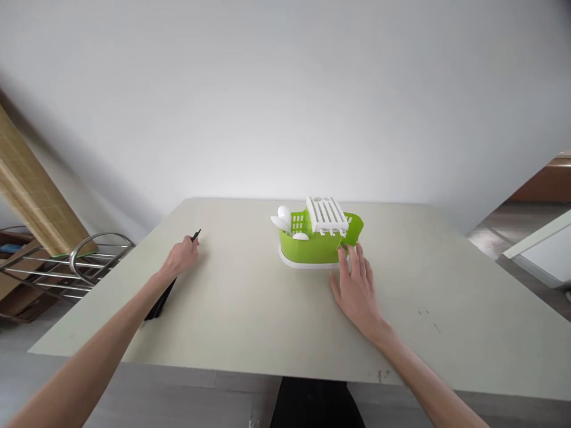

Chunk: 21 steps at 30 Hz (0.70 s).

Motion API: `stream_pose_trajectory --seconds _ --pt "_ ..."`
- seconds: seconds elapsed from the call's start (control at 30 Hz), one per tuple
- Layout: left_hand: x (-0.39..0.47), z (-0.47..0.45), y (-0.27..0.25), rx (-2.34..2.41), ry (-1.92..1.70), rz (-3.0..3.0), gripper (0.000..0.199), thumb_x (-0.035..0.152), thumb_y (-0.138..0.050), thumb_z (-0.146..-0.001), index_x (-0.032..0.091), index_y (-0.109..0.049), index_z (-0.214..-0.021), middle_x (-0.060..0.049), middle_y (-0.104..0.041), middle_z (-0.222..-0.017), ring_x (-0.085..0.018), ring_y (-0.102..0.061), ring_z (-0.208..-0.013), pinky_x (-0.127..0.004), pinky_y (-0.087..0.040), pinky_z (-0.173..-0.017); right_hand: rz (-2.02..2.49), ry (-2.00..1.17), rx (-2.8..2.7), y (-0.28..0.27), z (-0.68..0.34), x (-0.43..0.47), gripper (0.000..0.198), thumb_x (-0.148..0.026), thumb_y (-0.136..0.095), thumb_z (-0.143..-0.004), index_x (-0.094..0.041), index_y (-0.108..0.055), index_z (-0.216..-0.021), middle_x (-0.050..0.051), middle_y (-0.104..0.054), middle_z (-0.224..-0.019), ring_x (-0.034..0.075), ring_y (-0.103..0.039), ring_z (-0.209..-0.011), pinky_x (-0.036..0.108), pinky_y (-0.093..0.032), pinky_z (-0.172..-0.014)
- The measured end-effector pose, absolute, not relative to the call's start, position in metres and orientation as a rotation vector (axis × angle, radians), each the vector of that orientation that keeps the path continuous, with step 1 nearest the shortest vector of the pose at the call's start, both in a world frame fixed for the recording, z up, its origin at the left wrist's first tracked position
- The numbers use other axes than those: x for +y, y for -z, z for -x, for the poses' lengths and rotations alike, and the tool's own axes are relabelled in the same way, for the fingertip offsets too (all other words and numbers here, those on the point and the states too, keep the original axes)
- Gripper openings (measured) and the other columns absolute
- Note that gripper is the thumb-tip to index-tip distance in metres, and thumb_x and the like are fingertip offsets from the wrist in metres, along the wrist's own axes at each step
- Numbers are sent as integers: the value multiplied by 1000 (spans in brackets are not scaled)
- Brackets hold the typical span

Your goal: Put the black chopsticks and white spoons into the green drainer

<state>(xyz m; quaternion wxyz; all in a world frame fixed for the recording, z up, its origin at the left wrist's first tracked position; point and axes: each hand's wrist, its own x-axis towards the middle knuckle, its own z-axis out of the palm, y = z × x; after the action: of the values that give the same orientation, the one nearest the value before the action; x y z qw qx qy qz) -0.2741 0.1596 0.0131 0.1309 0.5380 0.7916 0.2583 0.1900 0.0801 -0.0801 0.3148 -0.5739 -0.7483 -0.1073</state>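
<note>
On the left of the table, my left hand (pixel 181 258) is closed around a bundle of thin black chopsticks (pixel 161 299), which stick out above and below the fist. A green and white utensil rack (pixel 307 251) stands right of centre, with a slotted white top piece (pixel 328 214). White spoons (pixel 282 219) lean out of its left end. My right hand (pixel 357 291) is at the rack's near right side, fingers spread, with the fingertips against or very close to the green wall. I cannot tell how firmly they touch.
The pale table (pixel 241 321) reaches back to a white wall (pixel 285 107). A metal rack (pixel 66 267) and a rolled mat (pixel 38 184) stand beyond its left edge. Past the right edge there is a white panel (pixel 542 249) on the floor.
</note>
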Motion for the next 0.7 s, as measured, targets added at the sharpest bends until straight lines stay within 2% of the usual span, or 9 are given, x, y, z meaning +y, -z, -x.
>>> stream_pose_trajectory --seconds 0.1,0.23,0.37,0.5,0.7 --pt "161 278 -2 2383 -604 -1700 26 37 -45 -97 17 -60 -103 -20 -72 -90 -41 -69 -93 -46 -48 -82 1542 305 -1973 81 -190 88 78 -23 -40 -105 -19 1 -171 20 -20 -174 40 -12 -162 67 -30 -122" --pt "163 280 9 2455 -506 -1829 44 37 -32 -101 9 -59 -122 -30 -67 -121 -45 -65 -110 -52 -49 -89 1569 351 -1978 83 -191 94 75 -24 -39 -106 -17 -2 -171 22 -25 -172 40 -12 -162 66 -32 -122" --pt "165 282 20 2495 -486 -1927 50 34 -32 -100 5 -62 -127 -29 -61 -128 -42 -61 -119 -52 -48 -99 1594 373 -1987 85 -192 96 73 -24 -38 -106 -14 -5 -170 23 -26 -171 39 -13 -162 64 -32 -122" --pt "165 281 26 2524 -496 -1992 51 35 -36 -99 9 -64 -133 -27 -59 -130 -40 -57 -125 -53 -45 -106 1589 384 -1994 85 -192 96 71 -25 -37 -106 -12 -8 -170 24 -25 -170 39 -13 -162 62 -34 -121" --pt "130 283 34 2550 -488 -2061 65 50 -33 -102 9 -54 -147 -25 -57 -148 -43 -47 -140 -59 -38 -113 1587 372 -2000 82 -192 93 69 -26 -38 -106 -10 -13 -168 26 -28 -168 40 -13 -161 63 -36 -119"
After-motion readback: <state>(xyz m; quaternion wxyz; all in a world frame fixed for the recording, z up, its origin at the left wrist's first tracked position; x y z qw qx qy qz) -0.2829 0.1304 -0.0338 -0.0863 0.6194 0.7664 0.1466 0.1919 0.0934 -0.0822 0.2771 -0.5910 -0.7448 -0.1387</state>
